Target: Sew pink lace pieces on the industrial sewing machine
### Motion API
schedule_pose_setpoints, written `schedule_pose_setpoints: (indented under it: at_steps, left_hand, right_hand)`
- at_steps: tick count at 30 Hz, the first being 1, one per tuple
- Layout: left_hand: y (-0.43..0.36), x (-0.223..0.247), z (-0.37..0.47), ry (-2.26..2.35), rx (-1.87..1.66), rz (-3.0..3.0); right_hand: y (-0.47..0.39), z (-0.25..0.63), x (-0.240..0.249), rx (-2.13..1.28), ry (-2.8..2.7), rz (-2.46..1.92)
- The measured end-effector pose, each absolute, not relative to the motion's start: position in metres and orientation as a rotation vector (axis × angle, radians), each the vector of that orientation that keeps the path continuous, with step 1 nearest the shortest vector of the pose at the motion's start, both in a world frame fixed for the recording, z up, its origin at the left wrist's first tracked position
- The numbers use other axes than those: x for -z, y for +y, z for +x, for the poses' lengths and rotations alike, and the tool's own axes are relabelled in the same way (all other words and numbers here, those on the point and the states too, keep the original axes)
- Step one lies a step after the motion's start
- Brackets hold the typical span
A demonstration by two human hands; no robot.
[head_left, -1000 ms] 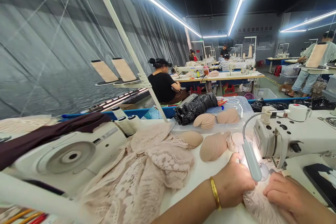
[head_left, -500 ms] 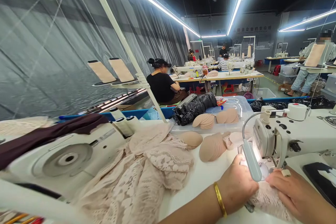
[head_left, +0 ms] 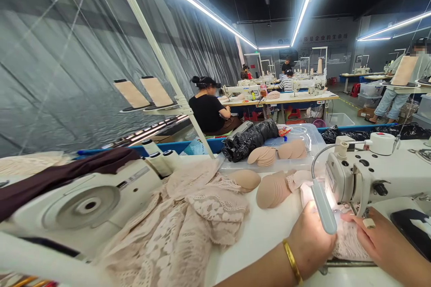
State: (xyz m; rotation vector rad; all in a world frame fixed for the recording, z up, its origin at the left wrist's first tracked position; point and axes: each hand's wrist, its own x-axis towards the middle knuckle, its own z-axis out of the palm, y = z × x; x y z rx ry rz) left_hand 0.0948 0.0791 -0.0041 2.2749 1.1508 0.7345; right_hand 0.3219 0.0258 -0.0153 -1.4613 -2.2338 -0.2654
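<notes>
Lace cloth [head_left: 350, 240] is pressed flat on the sewing machine [head_left: 377, 179] bed beneath the needle; it is best kept taut and fed evenly, with the left hand [head_left: 311, 244] curled down on its near edge and the right hand [head_left: 380, 242] laid on it, fingers together. A clear plastic tub [head_left: 311, 136] behind is seen to hold stacks of beige foam pads [head_left: 266, 154].

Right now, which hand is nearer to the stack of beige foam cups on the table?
Left. The left hand lies just below and right of the stack of foam cups, on the lace piece. The right hand rests farther right, beyond the lamp.
</notes>
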Motion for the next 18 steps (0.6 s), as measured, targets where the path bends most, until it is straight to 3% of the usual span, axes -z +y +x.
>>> schedule_pose_setpoints:
  at_steps: [6, 12, 18]
  left_hand:
    - [0.081, 0.0, 0.096, 1.077, -0.626, 2.483]
    - [0.091, -0.021, 0.074, 0.579, -0.454, 2.893]
    - [0.089, -0.05, 0.069, 0.687, -0.184, 2.852]
  right_hand:
    - [0.027, 0.321, 0.006, 0.441, -2.293, -1.452]
    - [0.021, 0.327, 0.012, 0.346, -2.359, -1.419]
    - [0.01, 0.32, 0.013, 0.358, -2.341, -1.215]
